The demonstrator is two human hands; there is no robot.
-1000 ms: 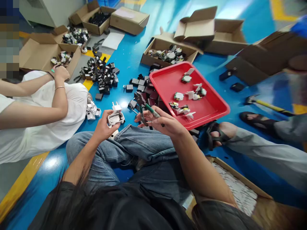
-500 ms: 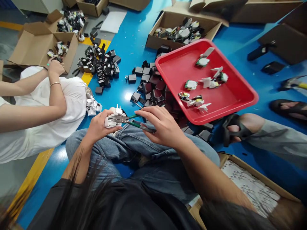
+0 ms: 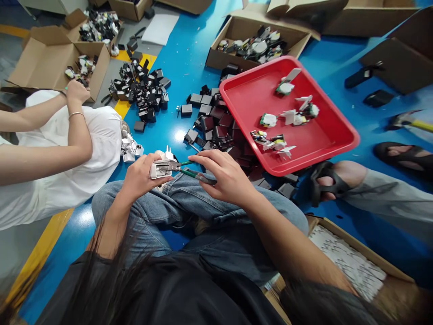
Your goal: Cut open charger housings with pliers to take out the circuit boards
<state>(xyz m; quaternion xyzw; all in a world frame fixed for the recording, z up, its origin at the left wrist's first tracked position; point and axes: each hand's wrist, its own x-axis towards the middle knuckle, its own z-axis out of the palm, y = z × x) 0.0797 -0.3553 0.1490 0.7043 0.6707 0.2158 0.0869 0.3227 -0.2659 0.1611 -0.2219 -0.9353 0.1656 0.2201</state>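
Note:
My left hand (image 3: 140, 178) is wrapped round a white plug casing (image 3: 156, 171), whose two pins point up and away from me. Green-handled pliers (image 3: 189, 170) reach into the casing's open end with their metal jaws. Around the pliers' handles, my right hand (image 3: 225, 176) has its fingers curled, the handles somewhat spread. Both hands are above my crossed legs. A red tray (image 3: 328, 135) to the right bears several circuit boards with white parts.
Black casings (image 3: 206, 122) lie heaped left of the tray, with another pile (image 3: 142, 92) farther left. A person in white (image 3: 74, 144) sits at the left. Cardboard boxes (image 3: 216, 54) stand beyond; another person's sandalled foot (image 3: 324, 183) is at the right.
The pliers' handles sit slightly closer together, and the casing appears a little farther right in the view. The tray and the foot at the right appear shifted slightly left.

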